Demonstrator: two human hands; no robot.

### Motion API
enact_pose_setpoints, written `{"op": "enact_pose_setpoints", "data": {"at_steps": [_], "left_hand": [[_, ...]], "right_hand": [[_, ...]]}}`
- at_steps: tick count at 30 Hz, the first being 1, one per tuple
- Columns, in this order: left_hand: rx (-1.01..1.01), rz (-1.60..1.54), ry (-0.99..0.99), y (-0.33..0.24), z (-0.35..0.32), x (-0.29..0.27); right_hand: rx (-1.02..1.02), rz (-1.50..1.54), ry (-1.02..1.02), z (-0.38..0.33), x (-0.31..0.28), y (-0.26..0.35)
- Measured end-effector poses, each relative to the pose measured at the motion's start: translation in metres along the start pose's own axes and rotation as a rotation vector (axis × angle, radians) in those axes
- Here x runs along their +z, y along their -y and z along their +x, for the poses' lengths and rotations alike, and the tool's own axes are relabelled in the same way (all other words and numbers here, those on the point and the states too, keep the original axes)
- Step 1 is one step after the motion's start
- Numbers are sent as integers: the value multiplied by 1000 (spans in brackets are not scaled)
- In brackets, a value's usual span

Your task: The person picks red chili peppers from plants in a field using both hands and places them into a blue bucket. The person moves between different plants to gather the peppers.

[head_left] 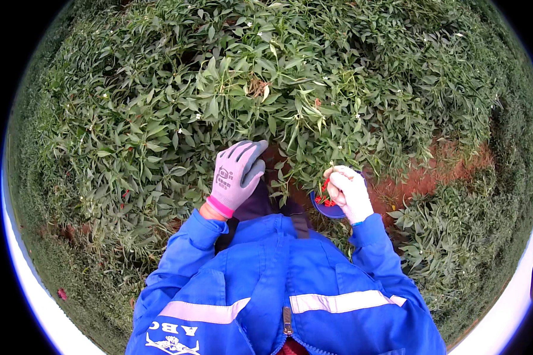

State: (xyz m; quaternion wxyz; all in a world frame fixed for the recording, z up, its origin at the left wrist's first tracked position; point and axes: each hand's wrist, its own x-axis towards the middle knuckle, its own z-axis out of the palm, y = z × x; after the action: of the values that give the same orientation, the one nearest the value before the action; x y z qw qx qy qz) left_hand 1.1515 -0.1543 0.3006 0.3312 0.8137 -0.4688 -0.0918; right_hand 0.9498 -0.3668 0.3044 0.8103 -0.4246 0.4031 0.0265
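My left hand (pixel 236 174), in a pink glove with grey fingertips, hovers at the edge of the leafy green plants (pixel 219 100). Its fingers stretch forward with the thumb apart from them, and I see nothing in it. In a white glove, my right hand (pixel 348 192) is closed, fingertips pinched together over a blue bucket (pixel 337 213). What it pinches, if anything, is too small to make out. Red chillies (pixel 324 201) lie in the bucket, whose right part is hidden by the hand.
Dense plants with small white flowers (pixel 180 131) spread ahead and to both sides. A few red spots of fruit (pixel 125 194) show among the leaves on the left. Reddish bare soil (pixel 426 180) runs between the rows on the right. Dry brown leaves (pixel 257 87) sit amid the foliage ahead.
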Motion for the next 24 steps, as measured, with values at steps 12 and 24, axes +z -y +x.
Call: {"op": "enact_pose_setpoints", "data": {"at_steps": [12, 24], "left_hand": [[403, 233, 634, -69, -61, 83], [-10, 66, 535, -36, -145, 94]], "right_hand": [[-341, -843, 76, -54, -12, -91], [338, 178, -414, 0, -83, -231]]}}
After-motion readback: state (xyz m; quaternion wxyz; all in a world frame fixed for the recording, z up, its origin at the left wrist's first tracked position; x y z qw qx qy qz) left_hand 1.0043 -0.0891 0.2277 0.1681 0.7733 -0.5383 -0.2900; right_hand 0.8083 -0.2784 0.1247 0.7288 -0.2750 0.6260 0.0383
